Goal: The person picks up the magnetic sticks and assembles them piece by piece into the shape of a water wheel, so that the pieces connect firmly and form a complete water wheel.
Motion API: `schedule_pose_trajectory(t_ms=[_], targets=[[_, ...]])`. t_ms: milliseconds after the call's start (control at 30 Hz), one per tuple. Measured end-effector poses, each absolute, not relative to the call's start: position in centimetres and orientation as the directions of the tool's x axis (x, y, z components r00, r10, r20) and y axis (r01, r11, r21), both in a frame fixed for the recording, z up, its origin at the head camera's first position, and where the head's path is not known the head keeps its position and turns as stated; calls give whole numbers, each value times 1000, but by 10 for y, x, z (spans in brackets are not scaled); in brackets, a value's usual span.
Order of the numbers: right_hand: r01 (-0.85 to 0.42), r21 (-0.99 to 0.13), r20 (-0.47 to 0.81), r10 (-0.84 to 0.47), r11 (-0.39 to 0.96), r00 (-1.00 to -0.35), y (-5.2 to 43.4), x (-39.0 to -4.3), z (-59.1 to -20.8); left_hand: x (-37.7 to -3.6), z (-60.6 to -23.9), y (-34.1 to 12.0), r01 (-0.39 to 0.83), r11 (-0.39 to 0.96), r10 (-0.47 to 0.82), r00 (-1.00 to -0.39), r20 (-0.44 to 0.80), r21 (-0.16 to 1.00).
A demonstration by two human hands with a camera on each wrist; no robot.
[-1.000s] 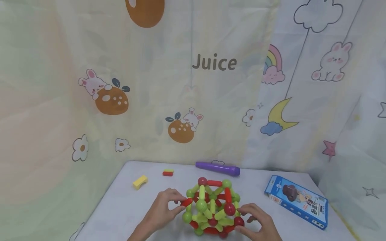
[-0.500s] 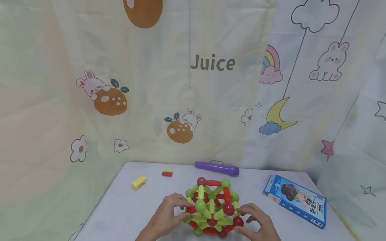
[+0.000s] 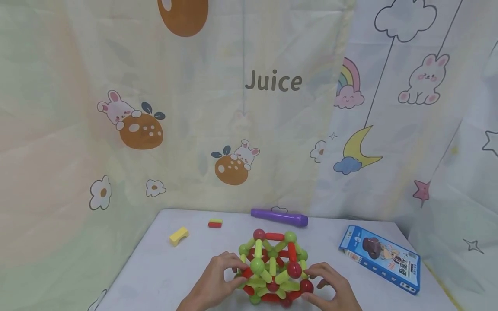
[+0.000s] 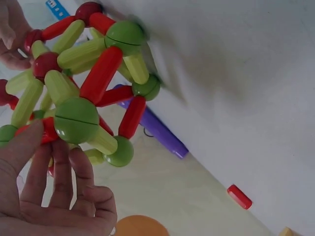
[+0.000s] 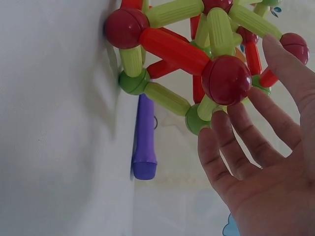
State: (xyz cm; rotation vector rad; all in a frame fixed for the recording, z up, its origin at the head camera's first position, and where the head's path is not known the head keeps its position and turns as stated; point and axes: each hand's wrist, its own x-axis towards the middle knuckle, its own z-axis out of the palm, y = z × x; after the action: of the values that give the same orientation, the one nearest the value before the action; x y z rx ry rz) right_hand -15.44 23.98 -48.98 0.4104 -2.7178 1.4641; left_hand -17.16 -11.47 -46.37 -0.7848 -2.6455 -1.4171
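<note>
The ball-and-rod frame [image 3: 272,270] stands on the white desk [image 3: 163,276], near its front edge, a cage of green and red rods joined at green and red balls. The left hand [image 3: 218,283] is at its left side: the thumb and first fingers [image 4: 42,157] pinch a short red rod [image 4: 47,130] just beside a large green ball [image 4: 76,120], low on that flank. The right hand [image 3: 330,287] steadies the opposite side with its fingers [image 5: 246,142] spread and fairly straight, tips touching a red ball [image 5: 226,78] and the rods around it rather than curling round anything.

To seat the red rod well, it seems best to line its end squarely with the ball's surface and let it meet there without twisting, since a sideways push could spring neighbouring joints apart. The right hand's light, broad brace looks right for that; pressing harder would likely buckle the cage.

Farther back lie a purple tube [image 3: 279,217], a small red-and-yellow piece [image 3: 215,223] and a yellow block [image 3: 179,236]. A blue box [image 3: 381,258] lies off to the right. A printed curtain [image 3: 249,108] hangs behind.
</note>
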Motion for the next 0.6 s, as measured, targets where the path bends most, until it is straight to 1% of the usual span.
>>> schedule_pose_trajectory(t_ms=[167, 233, 300, 367, 433, 467, 533, 600], targets=[[-238, -820, 148, -208, 521, -967, 240, -155, -490, -182, -471, -124, 430, 386, 447, -861, 241, 816], [-239, -818, 153, -202, 523, -967, 240, -155, -491, -191, -478, -130, 411, 320, 461, -854, 239, 854], [-247, -813, 160, -207, 526, -965, 242, -155, -492, -205, -486, -138, 348, 272, 426, -880, 213, 897], [-253, -812, 161, -214, 526, -963, 243, -156, -493, -225, -494, -147, 266, 251, 307, -934, 185, 931], [-256, -810, 160, -221, 527, -962, 245, -156, -493, -246, -503, -157, 178, 260, 114, -982, 153, 949], [-255, -812, 158, -223, 525, -962, 245, -156, -493, -257, -507, -162, 132, 276, 9, -991, 135, 952], [-248, -818, 153, -219, 519, -964, 244, -156, -493, -278, -515, -171, 79, 315, -166, -977, 137, 946], [-247, -821, 156, -215, 514, -964, 244, -156, -494, -296, -521, -181, 43, 359, -260, -955, 144, 932]])
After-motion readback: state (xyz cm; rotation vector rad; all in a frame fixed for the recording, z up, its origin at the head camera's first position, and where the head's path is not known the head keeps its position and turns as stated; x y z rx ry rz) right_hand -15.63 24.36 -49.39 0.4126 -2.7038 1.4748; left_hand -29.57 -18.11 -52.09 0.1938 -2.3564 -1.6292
